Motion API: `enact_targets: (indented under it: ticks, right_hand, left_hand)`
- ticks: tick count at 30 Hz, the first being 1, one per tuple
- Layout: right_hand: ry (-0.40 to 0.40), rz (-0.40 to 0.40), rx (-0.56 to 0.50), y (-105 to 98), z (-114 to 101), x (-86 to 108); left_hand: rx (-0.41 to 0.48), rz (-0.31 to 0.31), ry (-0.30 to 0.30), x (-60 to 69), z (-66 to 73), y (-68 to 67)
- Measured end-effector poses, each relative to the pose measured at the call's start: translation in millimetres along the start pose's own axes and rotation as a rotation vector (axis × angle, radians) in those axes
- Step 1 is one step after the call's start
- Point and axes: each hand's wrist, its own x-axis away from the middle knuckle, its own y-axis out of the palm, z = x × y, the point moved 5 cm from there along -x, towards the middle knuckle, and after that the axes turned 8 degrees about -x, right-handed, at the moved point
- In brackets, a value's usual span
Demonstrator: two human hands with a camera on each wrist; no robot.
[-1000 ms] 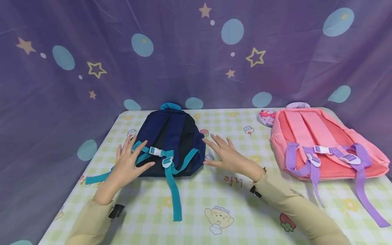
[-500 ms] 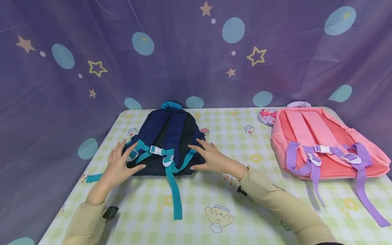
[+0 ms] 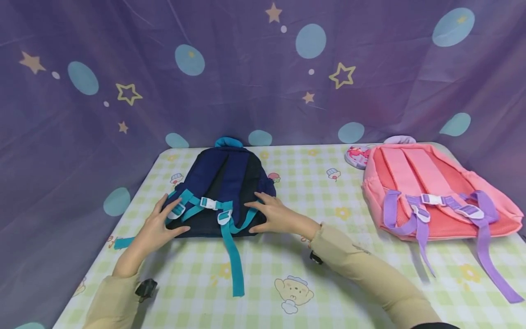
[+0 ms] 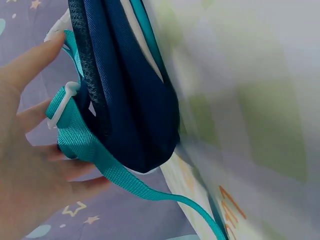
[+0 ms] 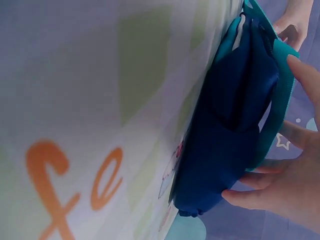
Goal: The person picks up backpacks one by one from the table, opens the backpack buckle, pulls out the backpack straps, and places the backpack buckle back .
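Observation:
A navy backpack [image 3: 236, 178] lies with its strap side up on the table, teal straps [image 3: 233, 256] and white buckles [image 3: 208, 203] showing. At its lower left corner is my left hand [image 3: 154, 230], fingers spread beside a teal strap and its white slider [image 4: 62, 105]. My right hand [image 3: 279, 214] reaches over the lower right corner, thumb apart from the fingers. In the right wrist view that hand [image 5: 285, 185] has its fingertips at the navy side and the teal strap [image 5: 280, 100]. Firm contact is hard to tell for either hand.
A pink backpack [image 3: 441, 178] with purple straps [image 3: 489, 265] lies at the right of the checked table [image 3: 328, 274], a small patterned pouch [image 3: 356, 156] by its upper left. A purple curtain [image 3: 246, 91] hangs behind the table.
My right hand has moved left, from beside the navy backpack to over its lower right part. My left hand has shifted slightly left and down. The backpack stays in place.

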Motion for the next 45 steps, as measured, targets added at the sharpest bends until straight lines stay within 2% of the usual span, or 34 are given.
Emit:
enact_targets:
  ticks: [4,17,25,33,45]
  right_hand:
    - [0.034,-0.011,0.024,3.1,0.2,-2.5]
    - [0.054,-0.013,0.103,4.2,3.5,-1.9]
    - [0.045,-0.016,0.099,-0.8,13.6,4.1]
    - [0.048,-0.011,0.087,-7.9,21.8,17.0]
    - [0.053,0.002,0.085,-17.3,24.8,34.4]
  left_hand:
    - [0.019,-0.023,-0.006,-2.2,-5.2,6.1]
    - [-0.01,0.003,-0.011,-6.9,-6.3,10.5]
    - [-0.033,0.025,0.008,-8.9,8.0,11.7]
    - [-0.058,0.065,0.058,-10.5,24.7,17.6]
    - [-0.075,0.086,0.065,-8.9,43.1,26.0]
